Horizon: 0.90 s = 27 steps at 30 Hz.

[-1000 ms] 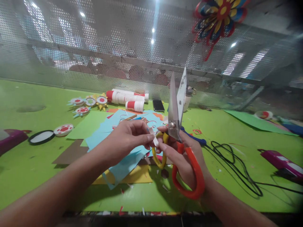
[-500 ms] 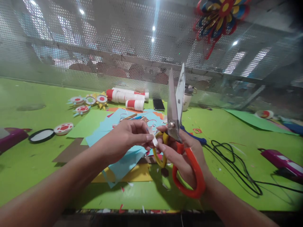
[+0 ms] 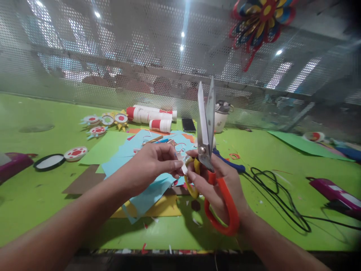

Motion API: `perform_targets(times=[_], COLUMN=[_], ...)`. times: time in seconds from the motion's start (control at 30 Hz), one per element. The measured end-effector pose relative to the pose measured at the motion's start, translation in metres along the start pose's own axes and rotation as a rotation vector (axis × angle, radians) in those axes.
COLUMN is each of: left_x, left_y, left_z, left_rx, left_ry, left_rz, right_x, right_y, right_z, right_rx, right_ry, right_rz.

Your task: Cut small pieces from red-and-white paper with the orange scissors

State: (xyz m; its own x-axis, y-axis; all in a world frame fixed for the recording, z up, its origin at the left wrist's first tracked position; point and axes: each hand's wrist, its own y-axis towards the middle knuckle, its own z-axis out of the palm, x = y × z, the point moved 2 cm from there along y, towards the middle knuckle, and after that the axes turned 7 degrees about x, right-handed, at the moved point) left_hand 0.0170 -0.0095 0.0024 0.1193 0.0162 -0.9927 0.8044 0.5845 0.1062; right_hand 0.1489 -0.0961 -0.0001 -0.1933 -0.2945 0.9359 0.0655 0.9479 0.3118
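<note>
Pinched between the thumb and fingers of my left hand (image 3: 160, 162) is a small white piece of paper (image 3: 184, 169) with a notched end. My right hand (image 3: 217, 184) is closed on a pair of scissors (image 3: 225, 203) with one red-orange handle loop and one yellow loop. Their blades point up and stand slightly apart. My right fingertips are close to the white piece; whether they touch it I cannot tell. Under both hands lie overlapping sheets of blue paper (image 3: 152, 192), with brown and yellow sheets partly beneath them.
Stacked paper cups (image 3: 152, 114), a phone (image 3: 188, 125) and a lidded bottle (image 3: 221, 116) stand at the back. Decorated discs (image 3: 98, 130) lie left. A blue-handled tool (image 3: 231, 163) with a black cable (image 3: 282, 199) and a purple device (image 3: 337, 194) are right.
The scissors in my right hand have tilted and shifted slightly left, showing more of the bottle behind. My left hand keeps its pinch on the white paper with almost no movement.
</note>
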Motion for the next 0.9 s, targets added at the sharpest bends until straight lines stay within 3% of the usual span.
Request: perform_targets(times=[0.17,0.37,0.57,0.77,0.9], left_x=[0.001,-0.004,-0.004,-0.01,-0.018], left_y=[0.0,0.002,0.0,-0.003,-0.007], left_z=[0.0,-0.011,-0.011,-0.009,-0.014], left_rx=[0.006,-0.1,-0.062,-0.08,-0.115], left_ry=[-0.011,-0.015,0.012,0.03,0.054], left_rz=[-0.005,0.05,0.053,0.136,0.178], right_x=[0.002,-0.001,-0.007,-0.007,-0.001], right_y=[-0.001,-0.002,-0.002,-0.005,-0.002], right_z=[0.001,0.0,-0.002,-0.001,0.0], right_rx=[-0.023,-0.035,-0.022,0.079,0.195], right_ry=[-0.034,-0.069,-0.065,0.115,0.035], right_rz=[-0.01,-0.013,-0.019,0.063,0.075])
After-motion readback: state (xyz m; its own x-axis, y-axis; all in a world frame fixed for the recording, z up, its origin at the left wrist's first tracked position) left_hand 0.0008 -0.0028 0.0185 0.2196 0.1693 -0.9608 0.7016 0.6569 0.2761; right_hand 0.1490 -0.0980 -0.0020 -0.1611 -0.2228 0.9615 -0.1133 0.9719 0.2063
